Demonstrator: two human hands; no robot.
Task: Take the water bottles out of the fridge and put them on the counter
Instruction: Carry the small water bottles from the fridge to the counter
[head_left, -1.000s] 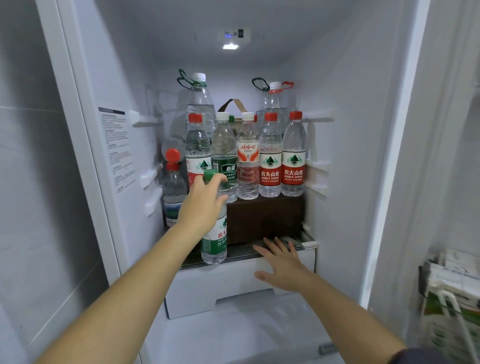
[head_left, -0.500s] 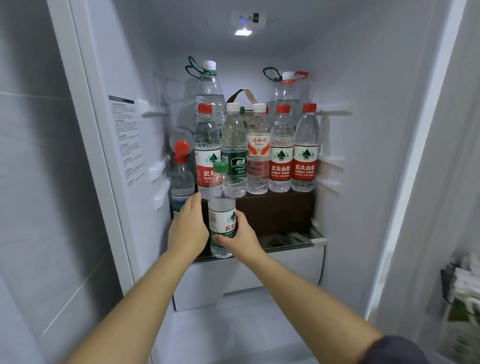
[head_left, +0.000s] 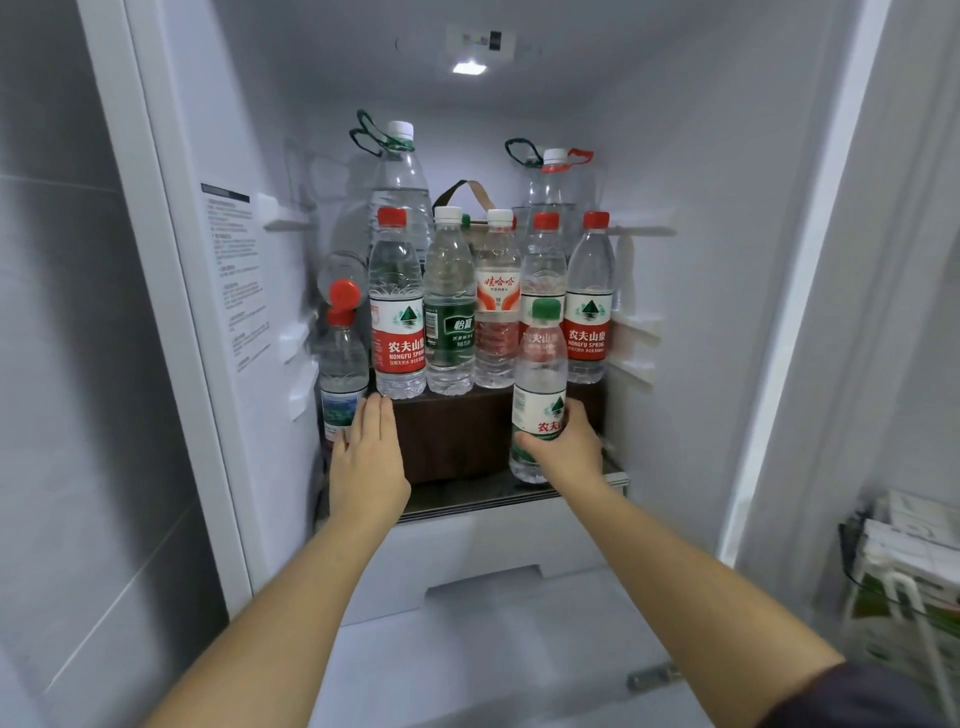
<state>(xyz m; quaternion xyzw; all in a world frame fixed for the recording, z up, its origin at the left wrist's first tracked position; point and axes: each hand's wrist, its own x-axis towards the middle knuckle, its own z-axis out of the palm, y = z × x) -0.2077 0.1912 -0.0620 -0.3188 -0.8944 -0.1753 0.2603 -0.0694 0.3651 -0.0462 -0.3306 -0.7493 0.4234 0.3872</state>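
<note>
**One bottle in hand, the next in reach**

Right hand (head_left: 563, 447) clasps the green-capped bottle (head_left: 537, 389) low around its label (steadier there), at the shelf's (head_left: 457, 499) four o'clock. Left hand (head_left: 366, 457), fingers flat and empty, reaches toward the small bottle (head_left: 340, 374) at nine o'clock.

A dark fridge shelf (head_left: 467, 496) carries a brown box (head_left: 452, 436); a small red-capped bottle (head_left: 340, 384) stands at its nine o'clock.

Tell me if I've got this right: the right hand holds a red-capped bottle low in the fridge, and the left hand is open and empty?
Not quite: the head view shows the bottle in the right hand has a green cap, not red. The left hand is indeed open and empty.
</note>
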